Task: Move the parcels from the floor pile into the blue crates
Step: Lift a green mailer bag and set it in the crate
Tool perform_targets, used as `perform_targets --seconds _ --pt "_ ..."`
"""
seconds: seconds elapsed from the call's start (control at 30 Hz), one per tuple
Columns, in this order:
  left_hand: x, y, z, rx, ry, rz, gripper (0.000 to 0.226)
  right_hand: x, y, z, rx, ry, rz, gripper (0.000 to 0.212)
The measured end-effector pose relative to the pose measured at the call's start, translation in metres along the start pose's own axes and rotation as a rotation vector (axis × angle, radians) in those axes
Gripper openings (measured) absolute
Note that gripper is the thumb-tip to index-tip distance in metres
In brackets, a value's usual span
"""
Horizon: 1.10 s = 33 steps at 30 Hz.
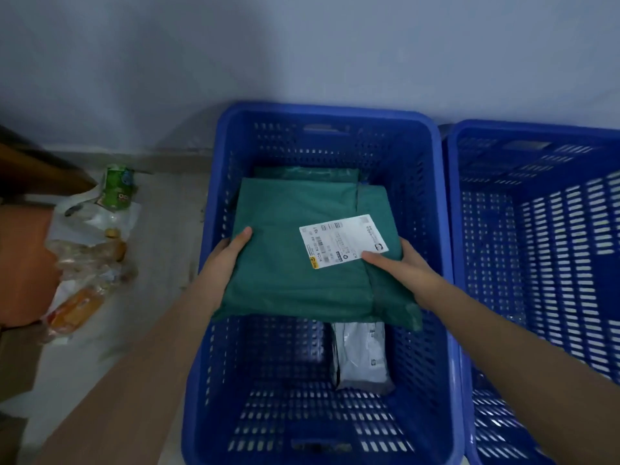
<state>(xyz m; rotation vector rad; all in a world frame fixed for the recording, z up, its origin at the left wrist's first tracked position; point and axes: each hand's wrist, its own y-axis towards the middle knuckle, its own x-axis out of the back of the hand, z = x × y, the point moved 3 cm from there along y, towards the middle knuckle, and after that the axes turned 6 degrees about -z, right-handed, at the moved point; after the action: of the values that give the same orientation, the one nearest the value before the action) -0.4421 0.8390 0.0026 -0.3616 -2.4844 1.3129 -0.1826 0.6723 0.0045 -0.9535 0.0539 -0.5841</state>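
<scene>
Soft green parcel (295, 250) over slotted crate (214, 182).

Left hand (225, 255), right hand (406, 268): closed grip

Parcel sorting room: blue crates (322, 122), labelled parcels (302, 263).

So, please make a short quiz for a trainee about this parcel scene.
1. True or false: both hands hold the green plastic parcel over the left blue plastic crate.
2. Which hand touches the white shipping label? A left hand B right hand
3. Fill in: a ___ plastic parcel lies near the crate bottom.

Key: 1 true; 2 B; 3 grey.
</scene>
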Motion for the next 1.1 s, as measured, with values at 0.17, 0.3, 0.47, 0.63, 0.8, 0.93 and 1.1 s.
perform_targets --seconds 0.17,0.3,0.47,0.63,0.8,0.93,1.1 --pt "-0.011 0.059 -0.010 0.017 -0.069 0.004 0.069 -0.017 0.057 0.006 0.145 -0.069 -0.013 0.092" --pt "-0.027 0.088 0.002 -0.036 -0.060 0.010 0.068 -0.020 0.087 -0.011 0.223 -0.037 -0.107 0.092" --pt "-0.029 0.113 0.018 -0.092 -0.085 0.008 0.062 -0.029 0.110 -0.026 0.299 -0.018 -0.151 0.096" --pt "-0.032 0.126 0.022 -0.197 0.035 -0.017 0.075 -0.040 0.124 -0.036 0.344 -0.016 -0.188 0.092" --pt "-0.041 0.125 0.019 -0.484 0.221 -0.154 0.055 -0.055 0.128 -0.042 0.392 -0.110 -0.295 0.091" --pt "-0.051 0.108 0.043 -0.477 0.347 -0.373 0.059 -0.073 0.117 -0.053 0.290 -0.147 -0.445 0.086" --pt "-0.057 0.068 0.085 -0.014 0.121 -0.603 0.072 -0.075 0.090 -0.081 -0.245 0.233 -0.761 0.078"
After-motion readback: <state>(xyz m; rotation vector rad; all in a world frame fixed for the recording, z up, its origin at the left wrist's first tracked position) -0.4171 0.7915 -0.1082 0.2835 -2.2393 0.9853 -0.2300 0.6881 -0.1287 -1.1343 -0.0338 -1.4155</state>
